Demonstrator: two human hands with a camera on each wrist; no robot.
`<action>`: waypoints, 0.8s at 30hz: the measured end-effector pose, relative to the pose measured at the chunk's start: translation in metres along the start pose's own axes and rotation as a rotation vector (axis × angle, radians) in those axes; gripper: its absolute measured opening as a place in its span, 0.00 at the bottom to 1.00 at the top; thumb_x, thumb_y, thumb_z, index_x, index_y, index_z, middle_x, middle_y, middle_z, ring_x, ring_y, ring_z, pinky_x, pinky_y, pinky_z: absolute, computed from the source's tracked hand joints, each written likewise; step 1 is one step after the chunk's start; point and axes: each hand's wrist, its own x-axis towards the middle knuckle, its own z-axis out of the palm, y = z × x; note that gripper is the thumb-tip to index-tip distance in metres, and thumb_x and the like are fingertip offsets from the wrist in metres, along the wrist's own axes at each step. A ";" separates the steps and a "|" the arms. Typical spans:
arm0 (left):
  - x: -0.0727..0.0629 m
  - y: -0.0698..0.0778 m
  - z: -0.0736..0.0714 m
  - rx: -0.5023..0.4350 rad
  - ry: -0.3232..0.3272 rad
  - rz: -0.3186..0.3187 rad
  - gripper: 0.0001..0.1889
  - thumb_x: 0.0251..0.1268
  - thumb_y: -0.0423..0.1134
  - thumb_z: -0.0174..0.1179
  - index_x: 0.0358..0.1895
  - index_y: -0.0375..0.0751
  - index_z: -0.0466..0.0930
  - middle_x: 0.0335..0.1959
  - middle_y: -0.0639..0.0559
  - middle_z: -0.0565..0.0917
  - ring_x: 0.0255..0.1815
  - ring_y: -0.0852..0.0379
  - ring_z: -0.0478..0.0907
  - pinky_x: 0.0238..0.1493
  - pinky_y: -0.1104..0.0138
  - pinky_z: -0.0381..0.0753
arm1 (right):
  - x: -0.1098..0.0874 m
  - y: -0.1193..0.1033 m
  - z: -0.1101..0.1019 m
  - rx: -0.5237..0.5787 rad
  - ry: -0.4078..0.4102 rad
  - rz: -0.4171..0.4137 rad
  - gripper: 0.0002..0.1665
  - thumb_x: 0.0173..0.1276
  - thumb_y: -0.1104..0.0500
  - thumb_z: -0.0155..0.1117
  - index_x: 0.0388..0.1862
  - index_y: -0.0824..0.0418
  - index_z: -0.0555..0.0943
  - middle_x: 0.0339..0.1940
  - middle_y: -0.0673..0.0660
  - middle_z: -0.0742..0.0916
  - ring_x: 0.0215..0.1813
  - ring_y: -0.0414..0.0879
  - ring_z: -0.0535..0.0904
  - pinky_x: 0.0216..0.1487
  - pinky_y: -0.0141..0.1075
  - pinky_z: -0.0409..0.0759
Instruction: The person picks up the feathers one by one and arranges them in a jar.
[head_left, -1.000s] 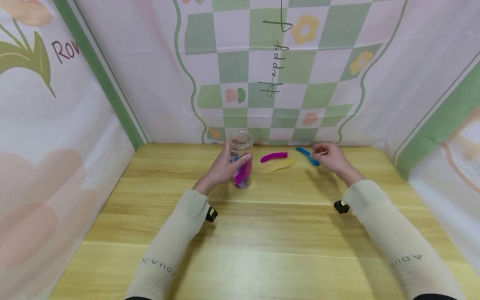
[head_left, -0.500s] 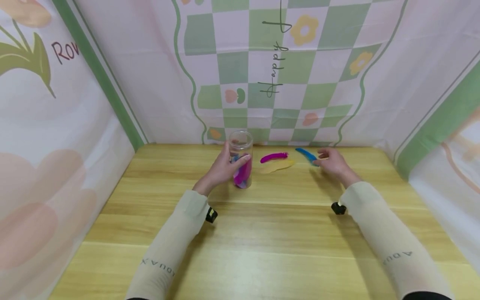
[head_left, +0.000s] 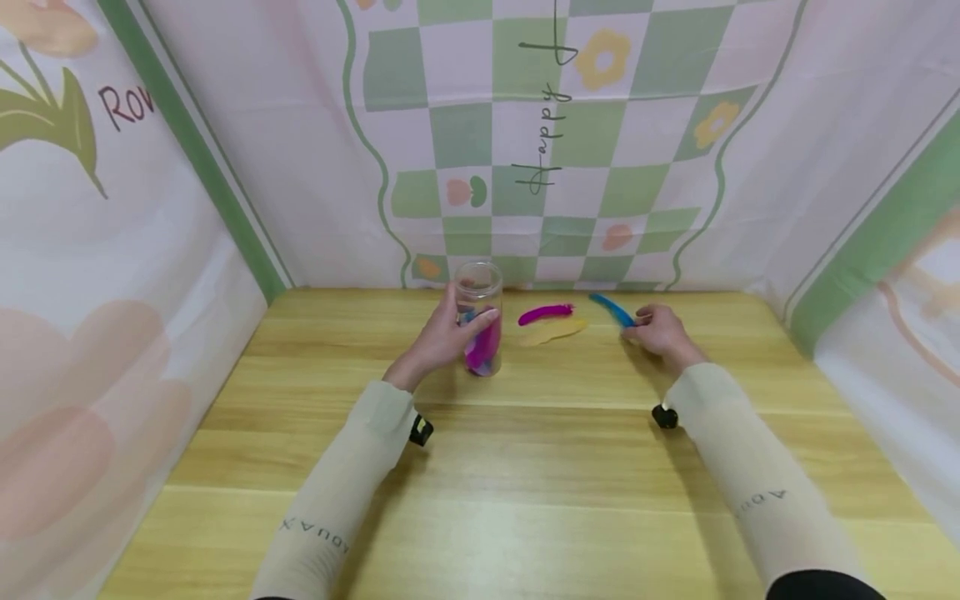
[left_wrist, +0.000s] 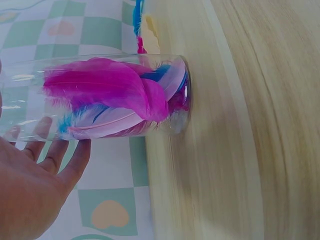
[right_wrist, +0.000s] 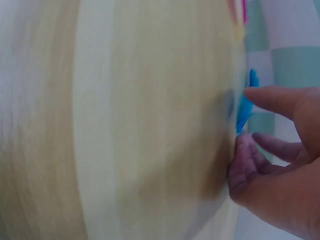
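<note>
In the head view, my left hand (head_left: 442,333) grips a tall clear glass (head_left: 478,287) standing upright on the table. Inside it, magenta, pale pink and blue feathers (left_wrist: 107,87) fill the lower part, as the left wrist view shows. My right hand (head_left: 662,332) is at the near end of a blue feather (head_left: 611,308) lying at the back right. From the right wrist side, that feather lies between an outstretched fingertip and the lower fingertips, with a gap left between them. A magenta feather (head_left: 545,313) and a pale yellow feather (head_left: 555,332) lie between the two hands.
The wooden table (head_left: 480,483) ends at the back against a hanging cloth (head_left: 525,133) with green checks and flowers. More printed cloth (head_left: 172,333) hangs along the left and right sides. A small black camera mount (head_left: 664,416) sits at the right wrist.
My right hand has shifted slightly left and toward me, bringing its fingertips to the near end of the blue feather. My left hand and the glass stay put.
</note>
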 end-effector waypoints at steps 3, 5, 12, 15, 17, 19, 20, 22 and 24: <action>0.000 0.001 0.001 -0.007 -0.004 0.002 0.40 0.72 0.61 0.60 0.77 0.49 0.52 0.66 0.43 0.71 0.70 0.41 0.69 0.67 0.44 0.73 | 0.000 0.003 0.000 -0.029 0.014 0.002 0.37 0.71 0.58 0.65 0.68 0.82 0.67 0.62 0.78 0.76 0.63 0.69 0.72 0.68 0.59 0.71; 0.000 0.001 0.001 -0.013 -0.001 0.001 0.39 0.72 0.60 0.60 0.76 0.50 0.52 0.66 0.43 0.71 0.70 0.41 0.69 0.67 0.44 0.73 | 0.002 0.006 0.000 -0.045 0.017 0.001 0.35 0.72 0.57 0.65 0.66 0.82 0.69 0.61 0.78 0.76 0.62 0.69 0.73 0.67 0.59 0.71; -0.002 0.001 0.001 -0.014 0.009 -0.004 0.39 0.73 0.59 0.60 0.76 0.49 0.52 0.65 0.43 0.71 0.71 0.43 0.69 0.68 0.46 0.73 | 0.009 0.011 0.006 -0.064 0.035 0.012 0.31 0.72 0.56 0.66 0.63 0.79 0.72 0.58 0.75 0.78 0.58 0.67 0.75 0.64 0.58 0.74; 0.000 0.001 0.001 -0.014 0.012 -0.003 0.39 0.72 0.60 0.60 0.76 0.50 0.52 0.65 0.43 0.71 0.70 0.43 0.69 0.67 0.46 0.73 | 0.010 0.011 0.007 -0.072 0.051 0.007 0.28 0.72 0.57 0.65 0.60 0.78 0.74 0.57 0.75 0.79 0.58 0.67 0.75 0.63 0.59 0.74; 0.000 0.001 0.001 -0.014 0.010 -0.001 0.39 0.72 0.60 0.60 0.77 0.50 0.52 0.65 0.43 0.71 0.70 0.43 0.69 0.67 0.46 0.73 | 0.011 0.012 0.007 -0.072 0.055 0.009 0.27 0.72 0.57 0.64 0.59 0.77 0.75 0.57 0.75 0.79 0.58 0.67 0.75 0.63 0.58 0.74; 0.000 0.000 0.001 -0.015 0.011 0.000 0.40 0.72 0.60 0.60 0.77 0.49 0.52 0.65 0.43 0.71 0.70 0.42 0.69 0.67 0.46 0.73 | 0.011 0.013 0.007 -0.064 0.053 0.019 0.26 0.73 0.57 0.64 0.59 0.76 0.76 0.58 0.74 0.79 0.59 0.67 0.75 0.64 0.58 0.74; 0.000 0.000 0.001 -0.018 0.010 0.000 0.40 0.72 0.60 0.60 0.77 0.49 0.52 0.65 0.43 0.71 0.70 0.42 0.69 0.67 0.45 0.74 | 0.011 0.013 0.007 -0.062 0.051 0.022 0.25 0.73 0.57 0.63 0.59 0.76 0.76 0.58 0.74 0.79 0.59 0.67 0.75 0.64 0.58 0.73; -0.001 0.000 0.001 -0.022 0.007 0.002 0.39 0.72 0.60 0.60 0.77 0.49 0.52 0.65 0.43 0.71 0.70 0.42 0.69 0.67 0.45 0.73 | 0.009 0.012 0.007 -0.056 0.041 0.034 0.25 0.74 0.57 0.62 0.59 0.76 0.75 0.59 0.75 0.78 0.60 0.67 0.74 0.66 0.59 0.73; -0.001 -0.001 0.002 -0.026 0.005 0.003 0.39 0.73 0.60 0.60 0.77 0.49 0.52 0.65 0.43 0.71 0.70 0.42 0.69 0.67 0.45 0.73 | 0.007 0.011 0.007 -0.060 0.033 0.042 0.24 0.75 0.57 0.62 0.59 0.76 0.76 0.59 0.75 0.78 0.60 0.67 0.74 0.66 0.59 0.72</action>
